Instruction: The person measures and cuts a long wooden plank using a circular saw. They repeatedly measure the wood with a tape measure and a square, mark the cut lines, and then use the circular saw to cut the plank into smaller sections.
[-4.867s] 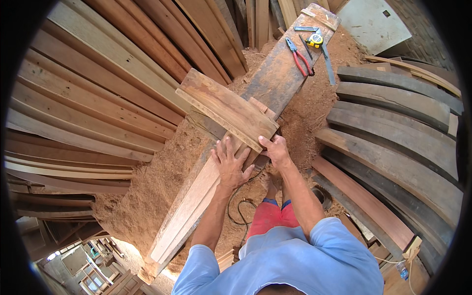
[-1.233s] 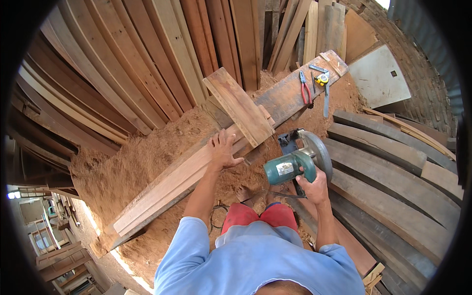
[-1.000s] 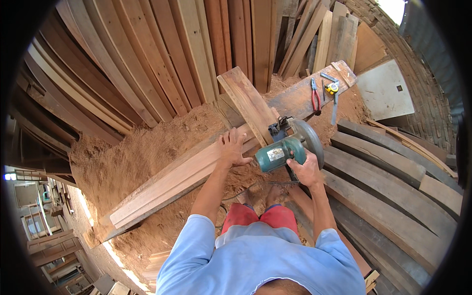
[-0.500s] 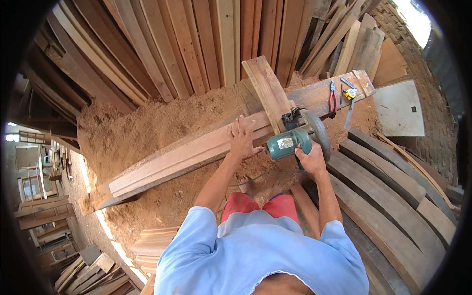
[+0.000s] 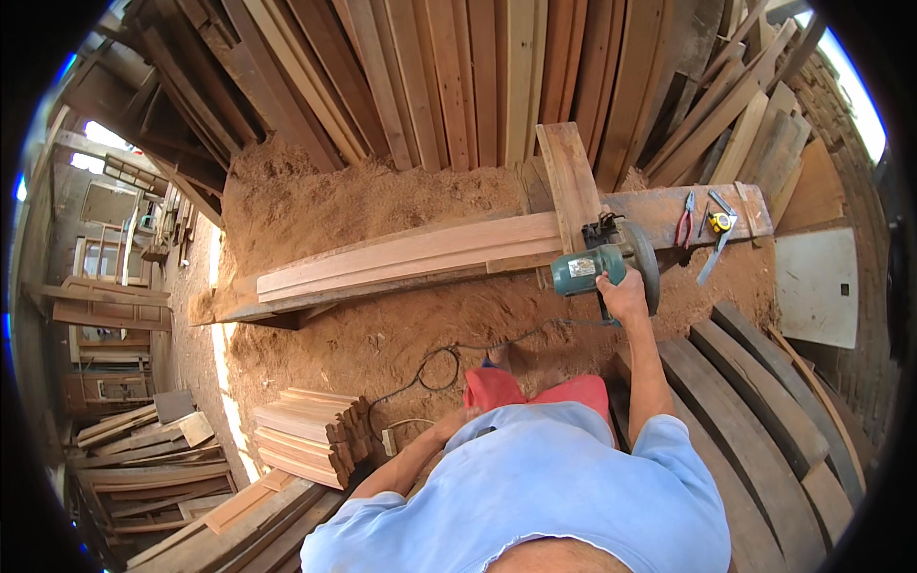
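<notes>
My right hand (image 5: 621, 291) grips the rear handle of a green circular saw (image 5: 587, 269) with a dark round guard, held at the right end of the long pale boards (image 5: 401, 258). These lie along a dusty plank bench (image 5: 650, 215). A short brown board (image 5: 564, 172) crosses them just behind the saw. My left hand (image 5: 458, 417) is low by my waist, away from the boards, its fingers smeared and partly hidden. Red-handled pliers (image 5: 684, 222), a yellow tape measure (image 5: 720, 222) and a metal square (image 5: 712, 258) lie on the bench's right part.
Upright planks (image 5: 449, 86) line the far side. Curved dark boards (image 5: 745, 401) lie at right, beside a white panel (image 5: 817, 286). A stack of cut pieces (image 5: 301, 435) sits lower left. A black cord (image 5: 430, 377) crosses the sawdust (image 5: 353, 349); loose timber (image 5: 153, 449) fills the left.
The saw has come into my right hand and up to the boards' end. My left hand has left the boards and dropped toward my waist. My view has swung, levelling the bench.
</notes>
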`<act>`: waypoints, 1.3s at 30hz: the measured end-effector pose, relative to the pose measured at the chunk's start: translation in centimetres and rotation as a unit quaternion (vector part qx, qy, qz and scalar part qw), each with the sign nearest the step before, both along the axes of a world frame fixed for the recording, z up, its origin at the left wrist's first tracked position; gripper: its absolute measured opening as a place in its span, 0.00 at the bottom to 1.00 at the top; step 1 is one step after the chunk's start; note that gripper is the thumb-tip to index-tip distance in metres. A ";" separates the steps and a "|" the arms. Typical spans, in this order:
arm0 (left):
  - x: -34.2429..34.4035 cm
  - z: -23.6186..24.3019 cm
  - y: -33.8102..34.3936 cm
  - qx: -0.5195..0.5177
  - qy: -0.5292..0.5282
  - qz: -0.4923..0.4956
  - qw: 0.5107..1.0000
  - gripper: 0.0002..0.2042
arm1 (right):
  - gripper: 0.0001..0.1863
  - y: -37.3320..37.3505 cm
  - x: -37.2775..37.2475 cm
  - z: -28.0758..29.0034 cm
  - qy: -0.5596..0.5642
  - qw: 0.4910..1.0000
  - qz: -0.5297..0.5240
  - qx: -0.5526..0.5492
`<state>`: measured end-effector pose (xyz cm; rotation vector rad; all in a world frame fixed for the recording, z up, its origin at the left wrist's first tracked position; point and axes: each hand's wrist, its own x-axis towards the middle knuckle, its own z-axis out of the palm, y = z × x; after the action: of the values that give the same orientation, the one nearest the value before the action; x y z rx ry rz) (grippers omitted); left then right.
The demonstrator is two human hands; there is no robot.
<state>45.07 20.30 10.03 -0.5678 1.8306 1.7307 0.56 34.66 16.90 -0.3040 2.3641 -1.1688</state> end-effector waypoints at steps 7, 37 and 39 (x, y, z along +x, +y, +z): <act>-9.6 10.7 -0.1 -0.216 -0.015 -0.209 0.954 0.13 | 0.12 0.2 0.2 -0.9 0.009 1.000 0.000 -0.003; -35.8 -5.9 -15.5 -0.542 0.091 -0.192 0.813 0.63 | 0.11 0.7 1.6 -0.5 -0.056 0.995 -0.047 -0.069; -35.8 -5.8 -15.4 -0.556 0.083 -0.196 0.803 0.63 | 0.11 0.8 1.3 -0.4 -0.074 0.994 -0.048 -0.068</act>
<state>9.25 4.92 4.26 -0.3861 2.7508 0.2896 1.85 35.46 16.52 -0.1432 2.1964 -1.3524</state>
